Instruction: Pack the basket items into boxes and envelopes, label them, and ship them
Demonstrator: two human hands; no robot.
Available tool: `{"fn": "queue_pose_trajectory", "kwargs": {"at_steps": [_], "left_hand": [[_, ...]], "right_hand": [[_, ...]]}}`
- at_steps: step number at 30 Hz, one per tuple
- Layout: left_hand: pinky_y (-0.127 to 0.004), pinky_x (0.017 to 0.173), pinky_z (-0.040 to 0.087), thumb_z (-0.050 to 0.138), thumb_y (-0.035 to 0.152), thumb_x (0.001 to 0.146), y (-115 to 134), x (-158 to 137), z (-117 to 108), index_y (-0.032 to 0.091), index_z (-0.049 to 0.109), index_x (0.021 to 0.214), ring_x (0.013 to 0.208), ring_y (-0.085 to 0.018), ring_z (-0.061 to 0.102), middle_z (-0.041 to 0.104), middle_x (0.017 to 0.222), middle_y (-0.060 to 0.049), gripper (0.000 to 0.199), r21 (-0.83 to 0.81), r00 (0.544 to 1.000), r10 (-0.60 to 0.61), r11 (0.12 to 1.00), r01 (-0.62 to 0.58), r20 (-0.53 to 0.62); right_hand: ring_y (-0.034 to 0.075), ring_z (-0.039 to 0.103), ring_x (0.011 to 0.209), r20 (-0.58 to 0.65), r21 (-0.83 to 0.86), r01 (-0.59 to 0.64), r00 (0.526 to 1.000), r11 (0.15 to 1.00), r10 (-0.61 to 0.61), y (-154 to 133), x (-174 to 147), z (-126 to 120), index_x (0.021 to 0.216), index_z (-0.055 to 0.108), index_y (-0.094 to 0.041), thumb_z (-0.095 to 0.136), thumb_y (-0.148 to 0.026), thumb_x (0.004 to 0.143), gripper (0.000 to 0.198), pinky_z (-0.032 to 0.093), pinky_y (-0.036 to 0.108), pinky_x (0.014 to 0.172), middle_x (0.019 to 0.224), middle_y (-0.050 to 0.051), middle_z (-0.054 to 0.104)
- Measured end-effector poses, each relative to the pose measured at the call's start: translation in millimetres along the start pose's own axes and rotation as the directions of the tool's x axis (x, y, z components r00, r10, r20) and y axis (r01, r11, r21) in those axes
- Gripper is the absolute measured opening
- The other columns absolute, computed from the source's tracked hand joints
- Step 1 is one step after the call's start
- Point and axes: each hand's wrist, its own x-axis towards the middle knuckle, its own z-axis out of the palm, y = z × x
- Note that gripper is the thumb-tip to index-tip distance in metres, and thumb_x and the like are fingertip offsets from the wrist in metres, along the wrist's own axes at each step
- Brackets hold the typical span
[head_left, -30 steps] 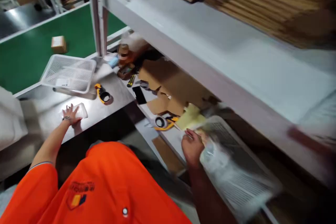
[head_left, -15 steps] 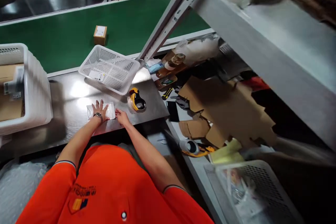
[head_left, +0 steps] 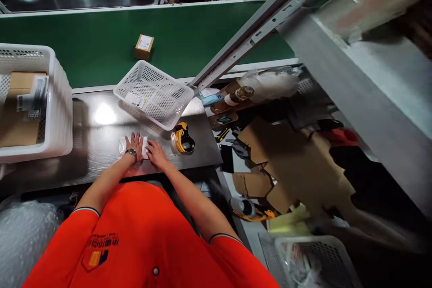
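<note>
Now, at the near left, bubble wrap (head_left: 27, 238) lies in front of the table (head_left: 96, 139), and farther back a stack of white baskets (head_left: 63, 112) stands on it, with a brown carton (head_left: 23, 112) in the top one. To the right, the left hand (head_left: 135, 144) lies flat, fingers spread, on a small white packet (head_left: 145, 147) in clear film at the table's near side. The right hand (head_left: 155, 154), off at the right-hand surface a second ago, is now at the packet's right edge, so both hands are on it; its fingers are bent, but at this size I cannot tell whether they grip. Beyond, a small box (head_left: 144, 47) sits on the green belt (head_left: 84, 49), with an open white basket (head_left: 153, 94) between it and the hands. A yellow tape dispenser (head_left: 184, 137) lies near the right hand. Farther right are a black phone (head_left: 226, 158) and cut cardboard (head_left: 297, 162).
</note>
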Motion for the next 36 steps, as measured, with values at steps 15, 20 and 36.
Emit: {"fn": "queue_pose_trajectory", "kwargs": {"at_steps": [15,20,36], "left_hand": [[-0.065,0.140,0.017,0.063,0.034,0.095,-20,-30,11,0.005,0.032,0.177,0.177,-0.043,0.011,0.015,0.188,-0.026,0.093,-0.184,0.958,-0.132,0.979,0.085,-0.255],[-0.068,0.138,0.022,0.061,0.043,0.103,-26,-63,44,0.005,0.040,0.173,0.175,-0.046,0.015,0.020,0.187,-0.028,0.083,-0.253,0.874,-0.365,0.922,0.292,-0.322],[-0.065,0.140,0.018,0.067,0.029,0.101,-78,-31,-15,0.028,0.043,0.176,0.177,-0.040,0.005,0.015,0.192,-0.012,0.078,-0.143,0.962,-0.215,0.971,0.191,-0.170]], "right_hand": [[0.043,0.014,0.176,0.303,-0.245,0.221,0.942,0.944,-0.142,-4,8,-24,0.173,0.048,-0.014,0.055,-0.036,0.109,0.068,0.022,0.068,0.140,0.185,0.017,0.033],[0.039,0.008,0.178,0.269,-0.245,0.234,0.949,0.941,-0.166,-6,11,-15,0.176,0.039,-0.006,0.059,-0.052,0.108,0.084,0.016,0.062,0.143,0.187,0.022,0.024],[0.035,0.053,0.158,-0.091,0.159,0.177,0.982,0.971,-0.164,-16,11,-56,0.161,0.061,-0.021,0.058,-0.045,0.108,0.058,0.044,0.058,0.132,0.167,0.018,0.060]]}}
